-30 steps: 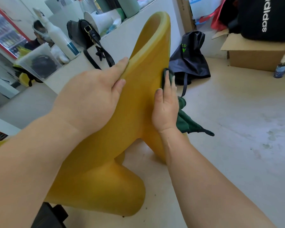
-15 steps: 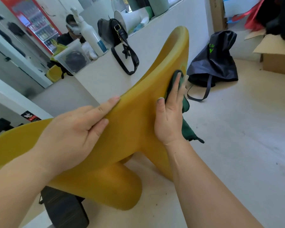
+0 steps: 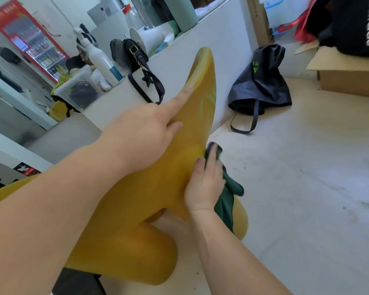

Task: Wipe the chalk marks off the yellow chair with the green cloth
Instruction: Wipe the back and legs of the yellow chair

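Dark green cloth (image 3: 226, 201) bunched against tilted yellow chair (image 3: 153, 209).
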A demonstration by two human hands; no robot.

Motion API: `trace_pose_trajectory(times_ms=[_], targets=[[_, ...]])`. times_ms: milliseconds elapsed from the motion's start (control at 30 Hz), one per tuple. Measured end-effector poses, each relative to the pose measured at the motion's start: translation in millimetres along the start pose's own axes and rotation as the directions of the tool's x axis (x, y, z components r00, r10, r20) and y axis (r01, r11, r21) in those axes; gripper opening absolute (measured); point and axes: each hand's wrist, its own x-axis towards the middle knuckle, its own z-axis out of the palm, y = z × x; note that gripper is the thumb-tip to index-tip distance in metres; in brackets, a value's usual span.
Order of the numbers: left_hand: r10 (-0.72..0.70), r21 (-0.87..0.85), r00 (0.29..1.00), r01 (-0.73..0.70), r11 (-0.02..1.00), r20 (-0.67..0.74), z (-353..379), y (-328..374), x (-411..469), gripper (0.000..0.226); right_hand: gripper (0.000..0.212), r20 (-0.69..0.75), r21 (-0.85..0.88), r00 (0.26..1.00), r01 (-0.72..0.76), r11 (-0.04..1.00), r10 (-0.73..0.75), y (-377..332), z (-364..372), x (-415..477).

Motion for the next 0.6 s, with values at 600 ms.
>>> trace_pose_trajectory(times_ms=[600], targets=[[-0.051,-0.173,0.991,0.072,0.982,0.126,-22.0,9.4,-47.4,0.058,0.12,0.404,0.548,0.904,-0.362,0.754,0.14,-8.3,3.0,19.3]])
